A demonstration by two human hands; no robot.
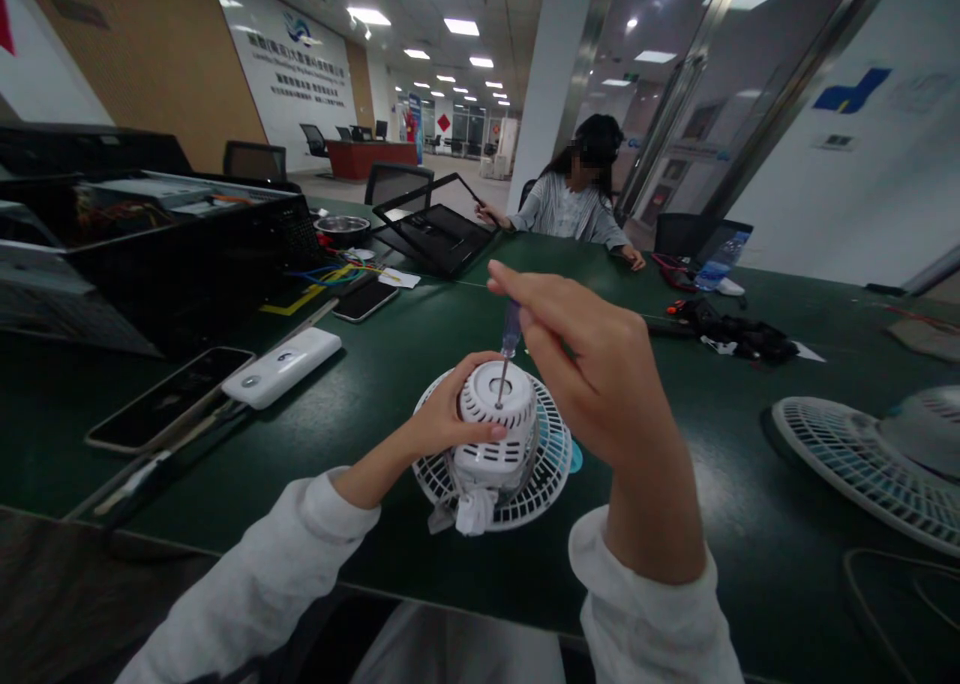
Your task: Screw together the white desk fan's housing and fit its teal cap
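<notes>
Room: open-plan office, white ceiling panels, and a red reception desk (367, 159) far off. Surface: a smooth dark green table (420, 554).

Main item: a white slotted plastic fan motor housing (499, 414), upright on a round white fan grille (551, 464), mid-table before us. Our left hand (450, 424) clasps the housing, fingers curled around it. Our right hand (592, 364) pinches a blue-handled screwdriver (511, 329), its thin steel shaft reaching the housing's central top recess.

Also listed: a glossy white power bank (281, 367), a black smartphone (365, 299), a second fan grille (847, 444), and a seated co-worker (574, 199) across the table.
</notes>
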